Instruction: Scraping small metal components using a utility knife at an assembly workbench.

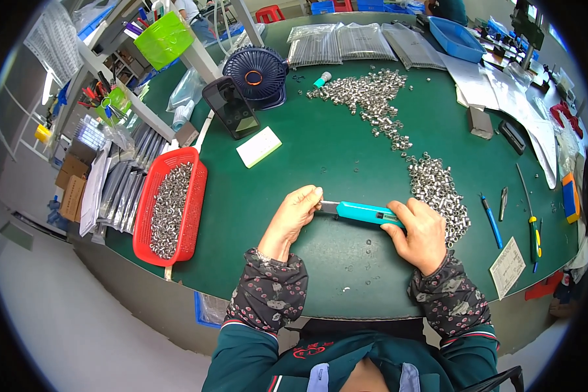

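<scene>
The right grip (419, 232) is wrapped closed around the teal utility knife (366, 213), apparently to steady the blade (329, 206) aimed at the left grip (293, 215), whose thumb and fingers are drawn together at the blade's end; what they pinch I cannot tell. Loose metal rings (438, 193) lie beside and beyond the right grip, likely for easy reach, while bare green surface (287, 150) opens from the left grip to the red basket (198, 219) leftward, its near edge running behind both grips.
</scene>
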Available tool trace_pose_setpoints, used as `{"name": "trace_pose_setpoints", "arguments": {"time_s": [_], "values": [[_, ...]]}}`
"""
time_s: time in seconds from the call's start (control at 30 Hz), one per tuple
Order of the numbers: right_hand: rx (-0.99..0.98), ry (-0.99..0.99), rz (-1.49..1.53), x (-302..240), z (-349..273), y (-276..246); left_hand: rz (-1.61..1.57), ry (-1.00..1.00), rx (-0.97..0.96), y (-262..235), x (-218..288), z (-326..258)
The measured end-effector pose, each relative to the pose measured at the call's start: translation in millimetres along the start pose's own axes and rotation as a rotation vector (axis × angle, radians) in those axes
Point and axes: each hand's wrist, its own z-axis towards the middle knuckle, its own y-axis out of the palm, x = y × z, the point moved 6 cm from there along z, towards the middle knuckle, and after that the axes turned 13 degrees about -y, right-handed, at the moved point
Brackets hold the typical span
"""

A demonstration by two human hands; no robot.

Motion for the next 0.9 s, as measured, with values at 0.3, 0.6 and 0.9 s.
{"name": "trace_pose_setpoints", "arguments": {"time_s": [0.3,0.6,0.9], "values": [[0.095,-0.1,-0.024,2.2,4.3,-10.3,-0.042,-0.046,-0.067,1.9,-2.7,-1.1],[-0.133,0.396,0.607,22.1,-11.1,20.3,-0.352,0.183,-0.168,0.2,8.7,-1.3],[-0.04,0.368,0.669,26.3,-15.1,28.7,-0.228,0.25,-0.077,0.9,10.7,0.2]]}}
